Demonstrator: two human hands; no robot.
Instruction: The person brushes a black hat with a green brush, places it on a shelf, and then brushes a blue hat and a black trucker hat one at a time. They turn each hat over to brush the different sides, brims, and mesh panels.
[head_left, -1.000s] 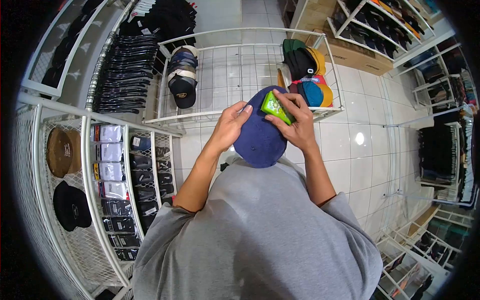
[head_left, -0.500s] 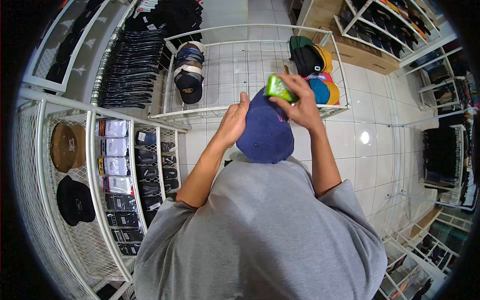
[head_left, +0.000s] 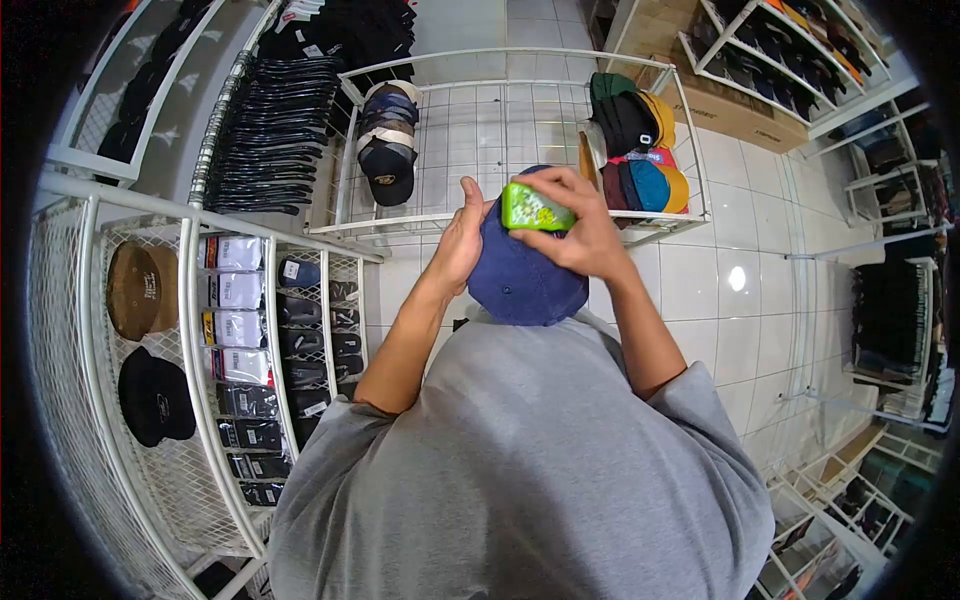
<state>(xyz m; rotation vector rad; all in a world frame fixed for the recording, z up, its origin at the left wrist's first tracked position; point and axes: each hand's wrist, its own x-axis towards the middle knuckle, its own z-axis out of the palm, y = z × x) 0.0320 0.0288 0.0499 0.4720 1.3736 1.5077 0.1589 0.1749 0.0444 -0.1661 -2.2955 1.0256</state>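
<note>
A navy blue baseball cap (head_left: 525, 278) is held up in front of my chest, its crown toward me. My left hand (head_left: 462, 245) supports it from the left side, thumb pointing up and the other fingers hidden behind or inside the cap. My right hand (head_left: 582, 222) is closed around a bright green brush (head_left: 538, 208) with a floral-patterned back. The brush lies against the upper part of the cap, covering some of it; its bristles are hidden from view.
Beyond the cap stands a white wire display table (head_left: 480, 215) with stacked dark and beige caps (head_left: 387, 150) at left and colourful caps (head_left: 640, 150) at right. Left of me is a mesh rack (head_left: 188, 400) with bucket hats (head_left: 157, 397) and packaged goods (head_left: 240, 330). A cardboard box (head_left: 740, 118) is behind.
My right hand has moved left and down across the cap with the brush, whose patterned back now faces me more. My left hand keeps its hold. The view has shifted slightly.
</note>
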